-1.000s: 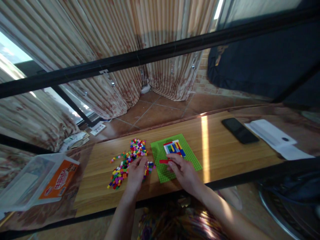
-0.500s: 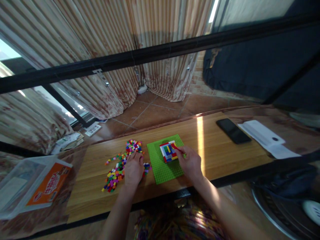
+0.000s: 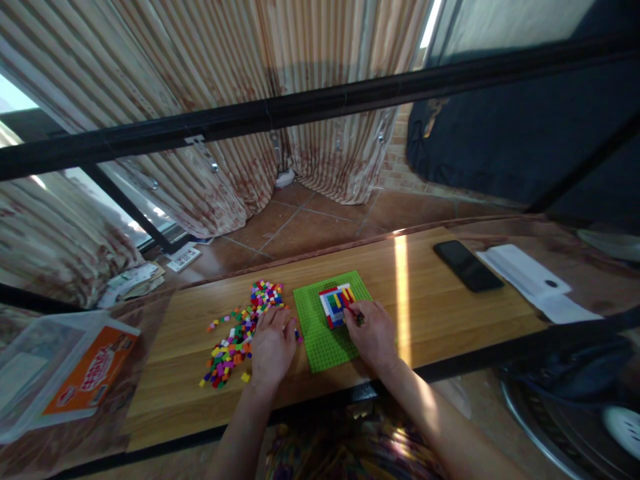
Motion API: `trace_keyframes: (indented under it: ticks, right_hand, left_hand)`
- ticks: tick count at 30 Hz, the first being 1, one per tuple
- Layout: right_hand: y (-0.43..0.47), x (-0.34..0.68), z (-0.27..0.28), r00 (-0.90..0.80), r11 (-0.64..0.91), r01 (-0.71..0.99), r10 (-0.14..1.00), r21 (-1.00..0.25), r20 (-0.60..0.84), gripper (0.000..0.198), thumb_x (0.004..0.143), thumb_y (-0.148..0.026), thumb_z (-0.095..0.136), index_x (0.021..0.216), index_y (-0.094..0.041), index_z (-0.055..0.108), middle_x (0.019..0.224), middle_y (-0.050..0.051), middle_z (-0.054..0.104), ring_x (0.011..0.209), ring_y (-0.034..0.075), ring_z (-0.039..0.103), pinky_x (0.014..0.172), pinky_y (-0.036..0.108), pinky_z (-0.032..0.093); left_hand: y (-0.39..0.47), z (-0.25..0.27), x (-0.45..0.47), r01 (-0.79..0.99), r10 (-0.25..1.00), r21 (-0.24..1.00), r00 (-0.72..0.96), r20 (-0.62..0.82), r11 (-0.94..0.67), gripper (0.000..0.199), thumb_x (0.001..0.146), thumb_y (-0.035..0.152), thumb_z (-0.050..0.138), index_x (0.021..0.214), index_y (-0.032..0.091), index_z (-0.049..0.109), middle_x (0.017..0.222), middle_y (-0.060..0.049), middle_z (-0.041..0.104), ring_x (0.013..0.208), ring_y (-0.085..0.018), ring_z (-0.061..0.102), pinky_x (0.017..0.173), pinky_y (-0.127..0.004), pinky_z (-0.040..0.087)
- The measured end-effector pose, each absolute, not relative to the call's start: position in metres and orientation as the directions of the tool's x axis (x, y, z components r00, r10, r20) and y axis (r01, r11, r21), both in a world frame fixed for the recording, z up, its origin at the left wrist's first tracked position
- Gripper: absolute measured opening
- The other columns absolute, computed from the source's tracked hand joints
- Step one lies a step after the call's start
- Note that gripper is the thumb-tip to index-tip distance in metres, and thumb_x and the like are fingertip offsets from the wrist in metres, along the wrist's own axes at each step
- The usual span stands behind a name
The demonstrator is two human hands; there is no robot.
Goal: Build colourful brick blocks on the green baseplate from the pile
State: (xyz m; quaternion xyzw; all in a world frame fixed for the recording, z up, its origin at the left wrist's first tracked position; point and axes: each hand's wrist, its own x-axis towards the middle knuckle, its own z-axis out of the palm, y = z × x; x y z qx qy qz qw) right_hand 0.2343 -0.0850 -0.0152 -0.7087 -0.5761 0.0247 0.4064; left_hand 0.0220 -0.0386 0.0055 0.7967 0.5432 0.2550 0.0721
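Observation:
A green studded baseplate (image 3: pixel 317 343) lies on the wooden table. Upon it stands a low square build (image 3: pixel 335 303) of toy bricks in red, white, blue and yellow. My right hand (image 3: pixel 374 335) is at the build's right side, fingers pinched on a small toy brick whose shape is mostly hidden. To the left of the baseplate, a loose pile of small coloured bricks (image 3: pixel 230 357) spreads over the table. My left hand (image 3: pixel 273 348) rests palm down on the pile's right edge, its fingers extended and thumb apart; anything beneath them is hidden.
A black phone (image 3: pixel 467 265) and a white paper sheet (image 3: pixel 525 270) lie at the table's right. At the left stands a clear plastic box (image 3: pixel 30 373) with an orange label. A dark metal rail (image 3: pixel 300 113) crosses beyond the table, before curtains (image 3: pixel 215 80).
My right hand has moved slightly left and down, its fingertips now over the build's right part. My left hand has shifted a little right, and a yellow brick shows apart from the pile.

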Motion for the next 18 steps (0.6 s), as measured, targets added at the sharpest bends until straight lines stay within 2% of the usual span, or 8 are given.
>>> trace_keyframes:
  ticks: [7, 14, 18]
  right_hand:
    - [-0.083, 0.241, -0.017, 0.300, 0.027, 0.767, 0.869, -0.641, 0.394, 0.010, 0.087, -0.029, 0.062, 0.081, -0.021, 0.064, 0.081, 0.004, 0.070, 0.080, 0.021, 0.061, 0.075, 0.032, 0.044]
    - [-0.079, 0.243, -0.012, 0.409, -0.117, 0.602, 0.895, -0.790, 0.179, 0.014, 0.077, -0.031, 0.072, 0.084, -0.020, 0.066, 0.081, 0.003, 0.069, 0.075, 0.019, 0.062, 0.068, 0.030, 0.045]
    - [-0.077, 0.244, -0.010, 0.395, -0.148, 0.659, 0.902, -0.737, 0.173, 0.012, 0.079, -0.032, 0.069, 0.080, -0.020, 0.066, 0.080, 0.003, 0.068, 0.074, 0.018, 0.062, 0.069, 0.030, 0.044]
  left_hand:
    - [-0.044, 0.002, 0.030, 0.776, 0.864, 0.421, 0.305, 0.401, -0.469, 0.019, 0.090, 0.017, 0.049, 0.100, 0.019, 0.066, 0.105, -0.008, 0.068, 0.101, -0.024, 0.063, 0.091, -0.039, 0.052]
    - [-0.053, -0.001, 0.030, 0.763, 0.854, 0.422, 0.323, 0.407, -0.489, 0.017, 0.089, 0.014, 0.052, 0.099, 0.018, 0.065, 0.105, -0.008, 0.068, 0.101, -0.023, 0.063, 0.090, -0.040, 0.054]
    - [-0.058, 0.001, 0.039, 0.739, 0.837, 0.417, 0.371, 0.403, -0.529, 0.018, 0.090, 0.016, 0.053, 0.103, 0.018, 0.065, 0.106, -0.008, 0.068, 0.102, -0.023, 0.063, 0.092, -0.041, 0.054]
